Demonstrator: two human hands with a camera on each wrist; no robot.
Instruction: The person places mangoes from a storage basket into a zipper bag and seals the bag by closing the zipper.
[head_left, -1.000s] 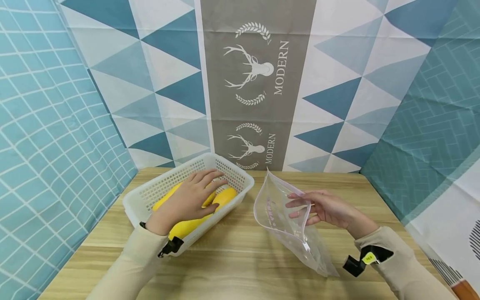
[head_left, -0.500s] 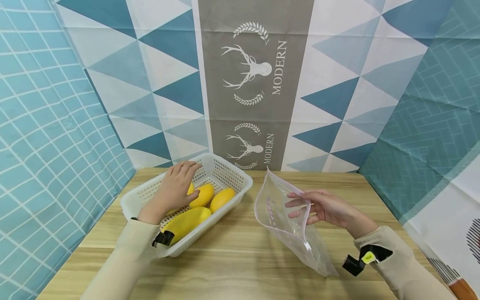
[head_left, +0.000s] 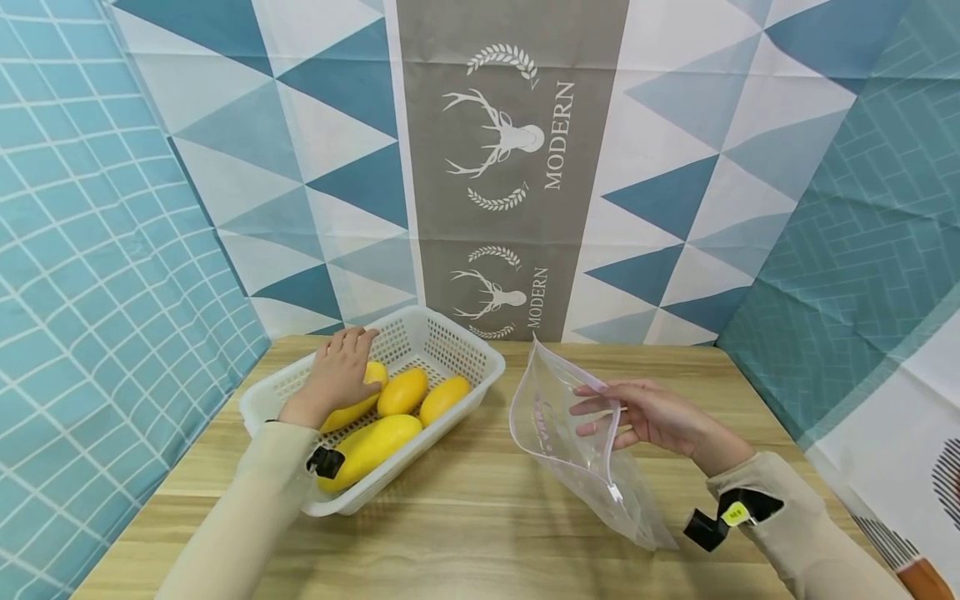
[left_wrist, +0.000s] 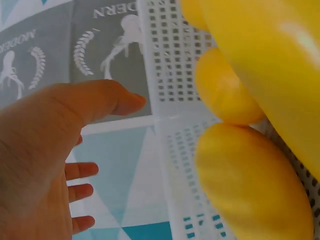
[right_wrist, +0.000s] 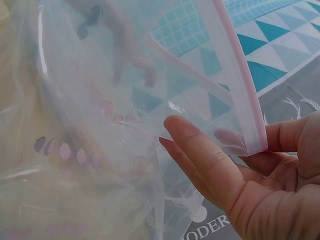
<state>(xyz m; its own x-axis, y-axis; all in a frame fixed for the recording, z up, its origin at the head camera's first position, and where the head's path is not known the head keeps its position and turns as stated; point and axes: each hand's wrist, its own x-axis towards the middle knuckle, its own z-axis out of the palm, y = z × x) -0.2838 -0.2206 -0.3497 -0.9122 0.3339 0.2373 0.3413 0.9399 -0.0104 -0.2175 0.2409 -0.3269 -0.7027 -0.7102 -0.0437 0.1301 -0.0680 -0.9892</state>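
My left hand [head_left: 335, 377] hovers over the left part of a white plastic basket [head_left: 459, 335], fingers relaxed, with nothing in it. In the left wrist view, the left hand [left_wrist: 45, 150] shows its thumb and fingers apart from the yellow fruits. Inside the basket lie two longer yellow fruits, one in front [head_left: 375, 450] and one partly behind the hand [head_left: 352, 412], plus two small egg-shaped ones, a left one [head_left: 403, 392] and a right one [head_left: 446, 400]. My right hand [head_left: 660, 417] pinches the pink-edged rim of a clear zip bag [head_left: 558, 442], whose mouth gapes toward the basket.
The wooden table [head_left: 457, 533] meets a patterned cloth backdrop [head_left: 517, 167] at the back. Blue grid cloth [head_left: 97, 275] hangs along the left side, and teal cloth [head_left: 862, 275] hangs on the right. Bare wood separates the basket from the bag.
My left hand has shifted left and slightly up over the basket, uncovering the yellow fruits. My right hand and the zip bag have stayed almost still.
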